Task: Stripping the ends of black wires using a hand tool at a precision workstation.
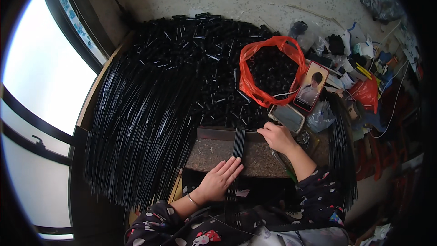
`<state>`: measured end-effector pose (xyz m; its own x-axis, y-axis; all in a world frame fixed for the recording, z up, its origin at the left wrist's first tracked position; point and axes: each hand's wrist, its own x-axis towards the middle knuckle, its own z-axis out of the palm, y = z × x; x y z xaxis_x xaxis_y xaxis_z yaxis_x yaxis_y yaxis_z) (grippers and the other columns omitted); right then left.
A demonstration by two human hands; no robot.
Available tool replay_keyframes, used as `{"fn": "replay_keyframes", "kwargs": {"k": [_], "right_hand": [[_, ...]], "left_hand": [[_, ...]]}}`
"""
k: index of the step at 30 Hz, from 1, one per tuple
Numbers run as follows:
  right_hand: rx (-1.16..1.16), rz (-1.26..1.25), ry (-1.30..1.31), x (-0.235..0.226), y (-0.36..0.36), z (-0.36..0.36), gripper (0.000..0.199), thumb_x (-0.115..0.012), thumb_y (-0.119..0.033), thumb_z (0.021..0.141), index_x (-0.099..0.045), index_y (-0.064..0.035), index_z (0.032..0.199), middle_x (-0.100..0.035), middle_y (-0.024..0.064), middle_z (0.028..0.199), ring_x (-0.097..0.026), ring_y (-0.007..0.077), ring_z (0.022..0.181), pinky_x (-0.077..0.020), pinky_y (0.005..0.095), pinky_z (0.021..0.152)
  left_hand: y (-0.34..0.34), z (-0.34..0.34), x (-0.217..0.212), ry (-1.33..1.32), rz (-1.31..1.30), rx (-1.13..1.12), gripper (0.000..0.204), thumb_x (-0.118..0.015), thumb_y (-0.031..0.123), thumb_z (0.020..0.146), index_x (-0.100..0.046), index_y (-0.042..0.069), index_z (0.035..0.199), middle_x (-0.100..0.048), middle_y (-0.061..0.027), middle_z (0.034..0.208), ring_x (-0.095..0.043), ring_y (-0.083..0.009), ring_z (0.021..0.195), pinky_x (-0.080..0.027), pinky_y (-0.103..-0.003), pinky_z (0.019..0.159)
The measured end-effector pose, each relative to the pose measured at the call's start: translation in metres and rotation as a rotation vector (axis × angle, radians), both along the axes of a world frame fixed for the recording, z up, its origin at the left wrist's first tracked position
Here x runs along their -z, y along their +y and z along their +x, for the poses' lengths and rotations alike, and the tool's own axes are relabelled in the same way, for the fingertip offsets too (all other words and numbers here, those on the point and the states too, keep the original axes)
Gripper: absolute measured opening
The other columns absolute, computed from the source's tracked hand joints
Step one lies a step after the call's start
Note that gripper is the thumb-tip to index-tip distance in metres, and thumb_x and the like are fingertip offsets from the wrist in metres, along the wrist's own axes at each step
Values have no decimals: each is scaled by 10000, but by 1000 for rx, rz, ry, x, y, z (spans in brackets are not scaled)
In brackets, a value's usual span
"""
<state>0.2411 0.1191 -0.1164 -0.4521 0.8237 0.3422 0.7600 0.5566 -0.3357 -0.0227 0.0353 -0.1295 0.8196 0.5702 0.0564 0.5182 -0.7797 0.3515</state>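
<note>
A narrow row of thin black rods [238,142] lies side by side across the front of a brown speckled board [211,155], its far ends over a dark raised bar [218,134]. My left hand [219,178] rests flat on these rods at the board's near edge, fingers stretched out. To the right of the rods, my right hand [278,137] is above the bar with thumb and fingertips pinched together. Whatever is between those fingertips is too small to make out. Past the bar spreads a large heap of short black tubular pieces [200,41].
A big sheaf of long black rods [136,132] covers the left side. An open red plastic bag [248,48] holds small dark pieces. Beside it are a phone [311,86] with a lit screen, a second phone-like device [287,117] and a clear bag [321,117]. Clutter fills the far right.
</note>
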Motion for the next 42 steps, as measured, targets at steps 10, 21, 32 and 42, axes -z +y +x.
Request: {"fn": "replay_keyframes", "kwargs": {"k": [10,21,32,42], "right_hand": [[55,-105,73,3,-3,-6,139,-591,-44,771,-663,-78,884,-562,76,766,-596,270,679,-469,351,582],[123,-7,276,-1,17,-19,138,-647,-104,760,-633,-30,876,-574,96,781,-586,289,709,-465,341,622],[351,203,-112,-2,6,67,50,-629,-103,719,-607,-67,692,-533,50,764,-542,243,837,-473,348,671],[85,19,131,9,-3,-17,146,-521,-58,776,-621,-70,881,-538,93,785,-586,298,717,-474,378,612]], "left_hand": [[2,-1,-2,0,-38,6,772,-538,227,698,-244,2,1375,-216,-174,1445,-207,-296,1345,-190,-404,1074],[-3,4,0,-41,7,20,736,-506,205,718,-245,7,1377,-212,-168,1449,-210,-293,1345,-186,-391,1077],[-22,5,-2,19,76,-46,711,-508,250,738,-274,0,1361,-257,-178,1427,-258,-307,1321,-209,-415,1064],[-19,5,2,62,86,-41,692,-511,253,747,-290,5,1355,-267,-173,1423,-261,-298,1321,-214,-420,1059]]}}
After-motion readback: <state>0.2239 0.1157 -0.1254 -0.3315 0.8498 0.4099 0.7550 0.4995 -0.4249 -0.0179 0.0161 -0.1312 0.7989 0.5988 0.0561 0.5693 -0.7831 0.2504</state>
